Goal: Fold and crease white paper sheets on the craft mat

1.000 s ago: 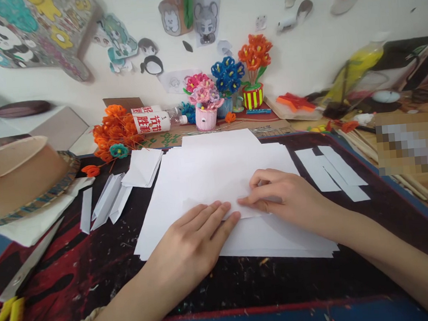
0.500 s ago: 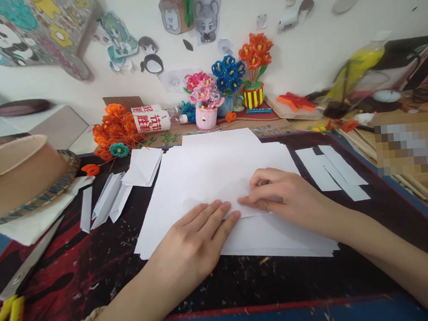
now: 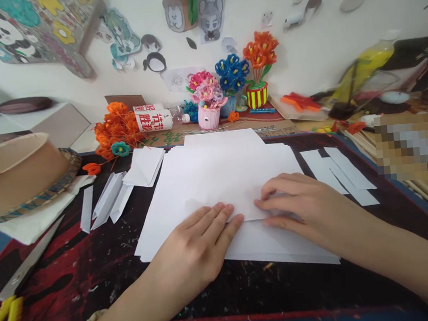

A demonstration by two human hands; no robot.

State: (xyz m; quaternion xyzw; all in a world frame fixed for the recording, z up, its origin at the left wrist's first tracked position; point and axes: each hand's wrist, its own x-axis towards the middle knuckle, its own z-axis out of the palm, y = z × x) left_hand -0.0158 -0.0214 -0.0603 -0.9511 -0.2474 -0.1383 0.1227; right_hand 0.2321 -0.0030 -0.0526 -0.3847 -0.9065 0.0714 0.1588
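A small sheet of white paper [image 3: 236, 205] lies on a stack of larger white sheets [image 3: 185, 175]. My left hand [image 3: 203, 238] presses on the small sheet's near left part, palm down with fingers stretched out. Near the sheet's right end is my right hand [image 3: 293, 201], its thumb and fingers apart, the fingertips touching or just above the paper. The small sheet's outline is hard to make out against the white stack, and both hands cover parts of it.
Folded papers [image 3: 146, 166] and paper strips [image 3: 109, 201] lie left of the stack; cut pieces [image 3: 333, 173] lie right. Scissors [image 3: 26, 269] rest at the left, beside a round basket [image 3: 22, 170]. Behind stand flower pots [image 3: 209, 117] and a bottle [image 3: 158, 117].
My right hand has drawn a little to the right, and its thumb has parted from the fingers. The left hand stays on the paper. The whole view has shifted slightly.
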